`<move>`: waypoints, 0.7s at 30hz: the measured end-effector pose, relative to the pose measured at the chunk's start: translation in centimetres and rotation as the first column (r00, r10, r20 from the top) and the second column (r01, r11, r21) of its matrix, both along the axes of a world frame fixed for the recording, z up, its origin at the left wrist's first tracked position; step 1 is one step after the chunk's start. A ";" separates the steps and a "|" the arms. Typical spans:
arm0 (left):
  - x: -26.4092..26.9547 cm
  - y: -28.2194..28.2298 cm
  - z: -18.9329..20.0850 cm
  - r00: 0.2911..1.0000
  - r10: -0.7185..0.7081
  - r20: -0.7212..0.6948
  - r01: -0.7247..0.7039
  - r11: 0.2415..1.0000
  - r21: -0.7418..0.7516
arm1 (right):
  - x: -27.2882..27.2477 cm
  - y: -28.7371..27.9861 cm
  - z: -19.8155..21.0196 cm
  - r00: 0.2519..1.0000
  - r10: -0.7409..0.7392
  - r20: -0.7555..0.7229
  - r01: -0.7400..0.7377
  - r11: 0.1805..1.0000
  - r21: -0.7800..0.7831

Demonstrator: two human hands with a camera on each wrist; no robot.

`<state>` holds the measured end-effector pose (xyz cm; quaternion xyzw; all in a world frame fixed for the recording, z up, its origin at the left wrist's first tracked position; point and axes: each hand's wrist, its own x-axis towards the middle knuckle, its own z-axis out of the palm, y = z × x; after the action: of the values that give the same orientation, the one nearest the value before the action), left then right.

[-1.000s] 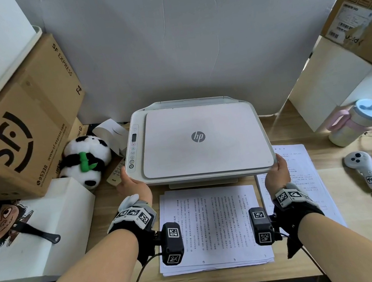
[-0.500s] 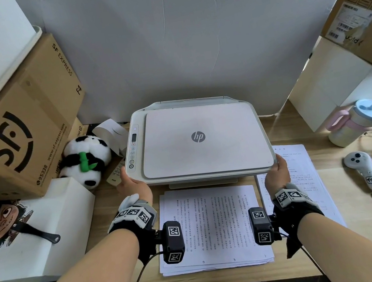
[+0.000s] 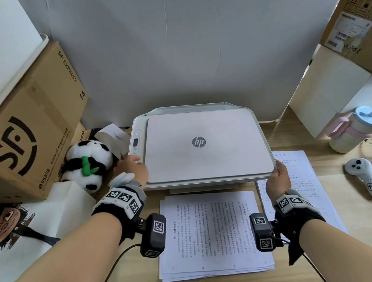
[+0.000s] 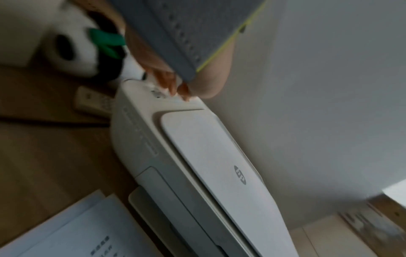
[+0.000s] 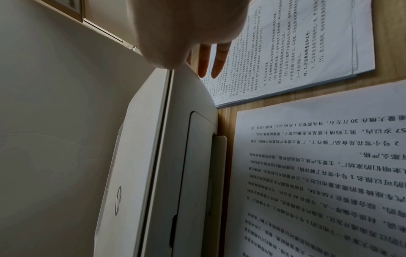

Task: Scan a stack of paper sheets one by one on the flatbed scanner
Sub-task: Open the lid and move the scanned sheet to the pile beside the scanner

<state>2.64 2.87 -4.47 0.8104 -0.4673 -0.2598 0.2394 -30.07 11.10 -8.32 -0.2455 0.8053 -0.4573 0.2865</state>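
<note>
**Even daylight overhead, dim and soft at the wrists**

The head view is lit brightly and evenly, and strong barrel distortion is seen at its edges. Sunlit patches are cast on the table (image 3: 282, 131) at the right. The left wrist view is dim and smeared by motion blur, most of all around the panda toy (image 4: 72, 43). The right wrist view is shadowed at left, while the printed sheets (image 5: 318, 173) are rendered sharply.

Bare desk (image 3: 343, 165) lies right of the scanner (image 3: 202, 143); the plush panda (image 3: 87, 165) and a cardboard box (image 3: 24, 131) crowd its left.
</note>
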 end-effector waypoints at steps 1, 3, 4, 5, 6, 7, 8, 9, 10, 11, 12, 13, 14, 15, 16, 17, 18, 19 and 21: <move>-0.3 -0.3 0.1 0.999 -0.032 -0.001 0.032 0.999 0.039 | 0.0 0.0 0.0 1.000 0.003 0.007 -0.003 1.000 0.006; -0.8 -0.6 0.6 0.996 -0.085 0.005 0.084 0.991 0.102 | -0.2 0.0 0.1 1.000 -0.001 0.015 0.001 1.000 0.017; -1.1 -0.8 0.7 0.994 -0.109 0.012 0.106 0.986 0.131 | -0.3 -0.1 0.1 1.000 -0.002 0.018 0.001 1.000 0.018; -1.4 -1.0 0.9 0.993 -0.120 0.014 0.117 0.981 0.153 | -0.4 -0.2 0.0 1.000 -0.007 0.028 0.006 1.000 0.019; -1.5 -1.2 0.9 0.991 -0.130 0.021 0.125 0.980 0.156 | -0.6 -0.2 -0.1 0.999 -0.011 0.039 0.010 1.000 0.022; -1.6 -1.4 1.1 0.991 -0.135 0.025 0.129 0.978 0.163 | -0.7 -0.3 -0.1 0.998 -0.021 0.054 0.019 0.999 0.028; -1.6 -1.6 1.2 0.991 -0.133 0.021 0.128 0.976 0.176 | -0.9 -0.4 -0.1 0.997 -0.029 0.068 0.027 0.999 0.034; -1.6 -1.9 1.2 0.992 -0.123 0.007 0.119 0.974 0.192 | -1.0 -0.5 -0.1 0.996 -0.038 0.084 0.035 0.999 0.038; -1.5 -2.2 1.4 0.992 -0.123 -0.008 0.122 0.972 0.199 | -1.2 -0.7 -0.1 0.995 -0.043 0.095 0.040 0.998 0.039; -1.4 -2.6 1.8 0.993 -0.117 -0.014 0.117 0.971 0.209 | -1.3 -0.9 -0.1 0.994 -0.047 0.098 0.043 0.998 0.038; -1.0 -3.1 2.1 0.995 -0.093 -0.041 0.100 0.971 0.218 | -1.5 -1.0 0.0 0.994 -0.050 0.094 0.047 0.998 0.041; -0.7 -3.5 2.4 0.996 -0.063 -0.070 0.077 0.974 0.214 | -1.7 -1.1 0.1 0.995 -0.056 0.086 0.053 0.998 0.045; -0.3 -4.1 3.1 0.994 -0.030 -0.101 0.049 0.979 0.200 | -1.9 -1.4 0.3 0.995 -0.063 0.077 0.060 0.997 0.045; 0.1 -4.6 3.9 0.989 0.005 -0.147 0.022 0.984 0.178 | -2.1 -1.6 0.4 0.995 -0.071 0.064 0.068 0.997 0.045; 0.4 -5.4 4.7 0.977 0.034 -0.209 -0.005 0.990 0.138 | -2.3 -1.9 0.5 0.996 -0.077 0.046 0.075 0.996 0.042; 0.5 -6.1 5.6 0.957 0.051 -0.286 -0.027 0.996 0.086 | -2.4 -2.4 0.6 0.996 -0.082 0.029 0.081 0.996 0.038; 0.6 -7.0 6.2 0.919 0.062 -0.389 -0.050 0.998 0.040 | -2.6 -2.7 0.8 0.996 -0.085 0.010 0.085 0.996 0.033; 0.4 -7.6 7.0 0.870 0.055 -0.490 -0.074 0.997 -0.021 | -2.6 -3.1 0.9 0.996 -0.085 -0.006 0.085 0.996 0.028; 0.3 -9.1 8.3 0.731 0.134 -0.669 -0.229 0.972 -0.056 | -2.6 -3.8 1.3 0.996 -0.083 -0.032 0.084 0.996 0.011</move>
<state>2.89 -6.26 3.82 0.6896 -0.2874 -0.4728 0.4673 -32.70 7.31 -7.00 -0.2171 0.8220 -0.4602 0.2559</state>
